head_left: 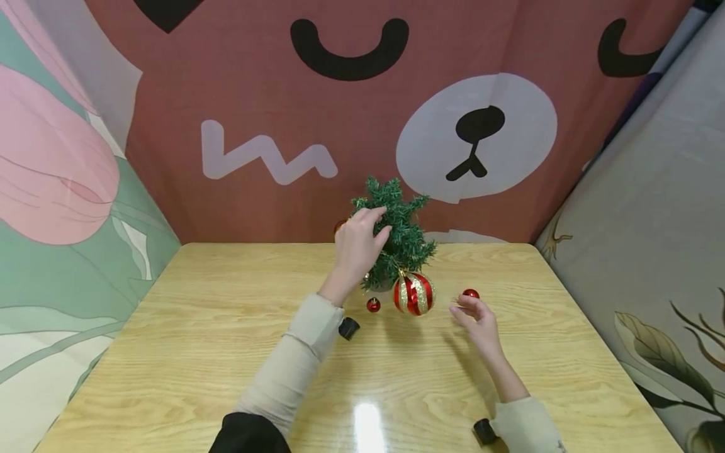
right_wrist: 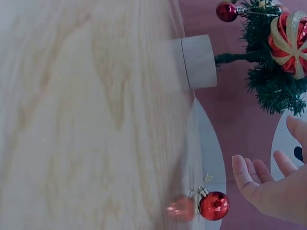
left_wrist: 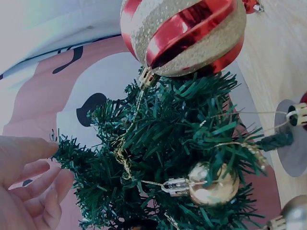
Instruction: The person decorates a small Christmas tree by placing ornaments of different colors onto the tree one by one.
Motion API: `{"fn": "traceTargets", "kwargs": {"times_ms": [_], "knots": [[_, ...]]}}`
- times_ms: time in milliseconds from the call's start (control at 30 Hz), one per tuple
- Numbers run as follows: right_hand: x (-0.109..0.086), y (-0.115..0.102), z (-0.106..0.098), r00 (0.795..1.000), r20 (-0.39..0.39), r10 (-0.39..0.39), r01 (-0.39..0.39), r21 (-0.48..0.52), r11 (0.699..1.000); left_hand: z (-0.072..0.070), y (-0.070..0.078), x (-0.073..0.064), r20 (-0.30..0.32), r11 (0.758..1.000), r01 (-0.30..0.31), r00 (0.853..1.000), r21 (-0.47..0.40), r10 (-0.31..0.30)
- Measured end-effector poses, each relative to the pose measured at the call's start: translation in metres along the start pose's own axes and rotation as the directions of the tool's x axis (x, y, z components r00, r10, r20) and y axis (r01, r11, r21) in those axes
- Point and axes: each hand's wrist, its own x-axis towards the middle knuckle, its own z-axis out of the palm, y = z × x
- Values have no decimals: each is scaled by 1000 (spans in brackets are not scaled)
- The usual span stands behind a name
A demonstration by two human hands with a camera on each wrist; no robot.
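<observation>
A small green artificial Christmas tree point(head_left: 403, 233) stands upright on a round pale base point(right_wrist: 200, 62). My left hand point(head_left: 358, 245) is raised at the tree's left side; its index fingertip touches or nearly touches a branch tip, with thumb and fingers apart. From the tree's front hangs a large red ball with gold glitter stripes point(head_left: 415, 294). A small red ball point(head_left: 373, 304) and a gold ball point(left_wrist: 214, 184) also hang on it. My right hand point(head_left: 478, 324), fingers loosely bent and holding nothing, hovers above the table near a loose shiny red ball point(right_wrist: 214, 206).
The wooden table point(head_left: 226, 340) meets a brown curtain with a bear's face point(head_left: 362, 119) at its back edge. Patterned cloths hang on both sides. A small black device point(head_left: 348, 328) sits at the left cuff, another point(head_left: 484, 432) at the right cuff.
</observation>
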Motion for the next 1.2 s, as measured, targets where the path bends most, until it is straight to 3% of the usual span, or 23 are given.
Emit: {"fn": "traceTargets", "kwargs": {"times_ms": [200, 367, 833, 1200], "knots": [[-8, -45, 0, 991, 5, 137, -136, -118, 984, 1, 0, 8, 63, 997, 57, 997, -44, -54], [-10, -57, 1, 985, -11, 172, -172, -130, 977, 2, 1, 12, 85, 997, 66, 994, -35, -63], [-2, -56, -12, 977, -76, 201, -211, -153, 966, 7, 0, 18, 146, 994, 110, 984, -21, -105], [10, -53, -23, 971, -142, 194, -223, -237, 946, 5, 2, 21, 181, 986, 167, 970, -26, -160]]}}
